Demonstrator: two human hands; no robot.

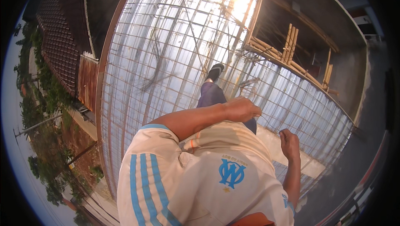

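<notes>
My left hand (pixel 243 109) is closed in front of my waist, its forearm crossing my body from the left. Lower and to the right, my right hand (pixel 289 143) is also closed, with the fingers curled. A faint thin strand seems to run between the two hands, too fine to name. What each fist holds is hidden. Beneath both hands spreads a rebar mesh (pixel 183 64) laid over shiny corrugated metal sheets (pixel 139 74). One dark shoe (pixel 215 72) stands on the mesh, beyond my left hand. Near it lies a bent piece of thin metal rod (pixel 249 83).
At the upper right, an opening with bamboo poles (pixel 291 45) borders the mesh, beside a grey concrete wall (pixel 350 65). A brown edge beam (pixel 100 88) bounds the left side. Past it are a tiled roof (pixel 62 30) and trees. A pale board (pixel 308 163) lies right of me.
</notes>
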